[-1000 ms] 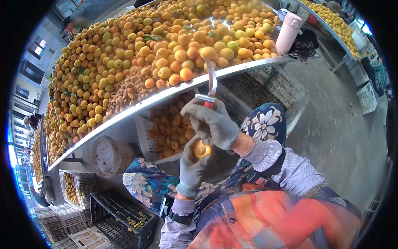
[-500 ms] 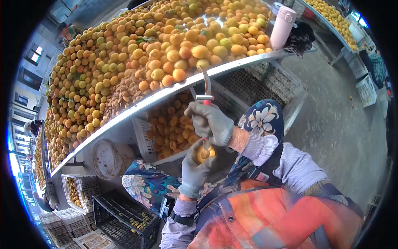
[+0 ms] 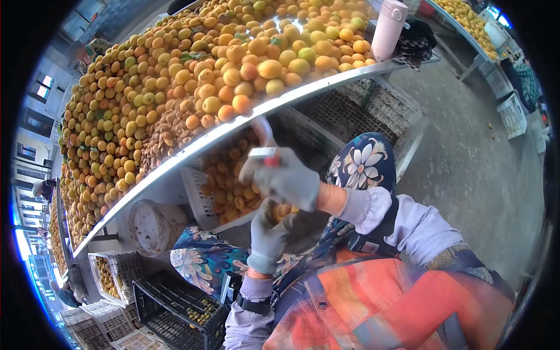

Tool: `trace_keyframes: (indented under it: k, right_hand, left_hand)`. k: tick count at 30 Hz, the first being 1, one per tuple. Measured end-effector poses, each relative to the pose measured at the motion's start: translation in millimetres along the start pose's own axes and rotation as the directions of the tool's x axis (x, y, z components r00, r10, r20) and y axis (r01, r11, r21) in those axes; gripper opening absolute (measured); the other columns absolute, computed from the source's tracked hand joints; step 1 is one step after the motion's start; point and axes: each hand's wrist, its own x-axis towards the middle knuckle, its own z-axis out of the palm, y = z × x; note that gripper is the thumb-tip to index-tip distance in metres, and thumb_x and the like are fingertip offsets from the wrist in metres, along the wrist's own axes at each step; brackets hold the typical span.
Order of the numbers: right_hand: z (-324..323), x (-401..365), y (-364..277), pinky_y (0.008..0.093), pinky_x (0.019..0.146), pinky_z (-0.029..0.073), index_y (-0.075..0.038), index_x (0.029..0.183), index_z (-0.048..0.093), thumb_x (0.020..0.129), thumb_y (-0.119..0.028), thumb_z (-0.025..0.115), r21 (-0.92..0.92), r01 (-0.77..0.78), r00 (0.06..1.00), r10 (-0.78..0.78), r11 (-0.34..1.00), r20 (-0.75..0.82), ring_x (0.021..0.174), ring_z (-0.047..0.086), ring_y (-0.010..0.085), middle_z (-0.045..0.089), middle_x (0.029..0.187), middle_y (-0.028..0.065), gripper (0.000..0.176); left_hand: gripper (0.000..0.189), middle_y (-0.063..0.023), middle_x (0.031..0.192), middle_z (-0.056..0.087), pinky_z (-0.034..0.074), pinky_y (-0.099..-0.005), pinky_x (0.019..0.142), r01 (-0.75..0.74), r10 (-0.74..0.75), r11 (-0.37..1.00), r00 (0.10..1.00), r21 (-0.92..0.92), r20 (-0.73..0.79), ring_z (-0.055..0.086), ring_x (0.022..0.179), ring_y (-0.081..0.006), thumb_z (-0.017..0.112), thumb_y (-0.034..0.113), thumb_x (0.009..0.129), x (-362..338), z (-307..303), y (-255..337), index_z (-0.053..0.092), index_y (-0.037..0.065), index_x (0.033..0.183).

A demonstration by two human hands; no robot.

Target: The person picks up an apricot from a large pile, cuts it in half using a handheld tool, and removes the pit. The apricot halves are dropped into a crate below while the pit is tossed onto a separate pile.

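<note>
My right hand [image 3: 287, 182], in a grey glove, is closed around the red handle of a curved knife [image 3: 265, 134]. Its blade points up past the metal rim of the table; motion blurs it. Just below, my gloved left hand [image 3: 268, 236] grips an apricot [image 3: 283, 211], mostly covered by my fingers and the right hand. A crate of apricot pieces [image 3: 224, 189] sits beyond both hands, under the table edge. Heaped whole apricots [image 3: 134, 111] cover the table, and a pile of brown pits [image 3: 166, 127] lies near its rim.
A pale pink bottle [image 3: 389, 29] stands at the table's right corner beside a dark cloth [image 3: 417, 44]. Below are a stained white bucket [image 3: 149, 227], a black crate [image 3: 169, 297] and white crates [image 3: 116, 262]. Another table of fruit [image 3: 469, 26] is at far right.
My right hand has moved left and slightly down with the knife, now over the crate of pieces. The apricot in my left hand is more hidden. The view has shifted slightly.
</note>
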Motion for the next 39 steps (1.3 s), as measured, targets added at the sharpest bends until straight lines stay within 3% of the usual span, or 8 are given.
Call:
trace_keyframes:
  k: [2,16,18,20,24,27,33,39]
  right_hand:
    - [-12,2,-12,0.0219,0.041,0.027,-0.007,0.093,0.055,0.096,-0.026,0.051,0.69,-0.509,0.717,0.697,0.514,0.01,0.041,0.03,0.0042,0.032,0.054,-0.0079,0.02]
    - [-2,24,-14,0.0208,0.038,0.027,-0.008,0.09,0.059,0.093,-0.023,0.056,0.715,-0.286,0.759,0.606,0.639,-0.238,0.043,0.033,0.004,0.043,0.058,-0.005,0.015]
    - [-12,29,-13,0.0205,0.038,0.027,-0.008,0.09,0.06,0.092,-0.022,0.056,0.709,-0.19,0.781,0.542,0.679,-0.31,0.042,0.035,0.0048,0.045,0.06,-0.0042,0.014]
    - [-27,35,-22,0.0206,0.038,0.027,-0.008,0.09,0.059,0.092,-0.023,0.056,0.738,-0.171,0.767,0.559,0.652,-0.316,0.042,0.034,0.0054,0.045,0.059,-0.0035,0.015]
    - [-46,34,-19,0.0204,0.039,0.028,-0.008,0.089,0.057,0.094,-0.025,0.054,0.662,-0.208,0.778,0.532,0.72,-0.334,0.041,0.032,0.0054,0.043,0.059,-0.0039,0.018]
    - [-51,29,-14,0.0204,0.038,0.028,-0.008,0.089,0.056,0.094,-0.027,0.054,0.655,-0.261,0.762,0.568,0.709,-0.311,0.041,0.033,0.0052,0.043,0.058,-0.0041,0.019]
    - [-58,23,4,0.0211,0.037,0.028,-0.009,0.09,0.057,0.094,-0.025,0.052,0.655,-0.325,0.756,0.604,0.682,-0.254,0.04,0.034,0.0057,0.044,0.059,-0.0037,0.017]
    - [-58,20,7,0.0192,0.041,0.028,-0.009,0.09,0.058,0.091,-0.028,0.059,0.679,-0.39,0.737,0.653,0.622,-0.174,0.044,0.033,0.0036,0.045,0.062,-0.0039,0.018]
  left_hand:
    - [0.046,-0.0065,0.112,0.056,0.044,-0.024,0.087,0.007,-0.004,0.997,0.999,0.08,-0.035,0.054,0.099,-0.0111,0.066,-0.001,0.081,-1,-1,2,0.048,-0.004,0.123]
    - [0.041,-0.0061,0.109,0.057,0.045,-0.0209,0.078,-0.019,0.021,1.0,0.994,0.017,-0.112,0.052,0.092,-0.0087,0.051,0.021,0.093,16,-11,5,0.046,-0.002,0.127]
    - [0.039,-0.0067,0.108,0.057,0.047,-0.0214,0.076,-0.21,0.228,0.964,0.968,0.166,-0.101,0.054,0.092,-0.0095,0.049,0.024,0.094,23,-21,12,0.05,0.0,0.125]
    - [0.035,-0.0067,0.107,0.057,0.05,-0.0228,0.073,-0.117,0.09,0.985,0.976,-0.129,-0.198,0.056,0.091,-0.0114,0.048,0.023,0.094,30,-30,36,0.052,0.003,0.123]
    - [0.029,-0.0057,0.09,0.059,0.05,-0.0241,0.057,-0.23,0.196,0.967,0.946,-0.11,-0.26,0.055,0.07,-0.0112,0.05,0.023,0.094,73,-87,60,0.056,0.004,0.115]
    - [0.029,-0.0046,0.079,0.058,0.044,-0.0255,0.047,-0.124,-0.038,0.934,0.899,-0.336,-0.437,0.048,0.054,-0.0121,0.049,0.029,0.095,106,-107,98,0.055,0.004,0.109]
    - [0.034,-0.0045,0.079,0.06,0.047,-0.0268,0.05,-0.154,0.052,0.972,0.879,-0.179,-0.473,0.051,0.054,-0.0127,0.055,0.042,0.092,130,-137,136,0.059,0.008,0.099]
    - [0.023,-0.0013,0.074,0.062,0.049,-0.0283,0.054,-0.211,0.009,0.888,0.897,-0.408,-0.443,0.054,0.059,-0.0149,0.058,0.033,0.09,167,-186,93,0.062,0.01,0.093]
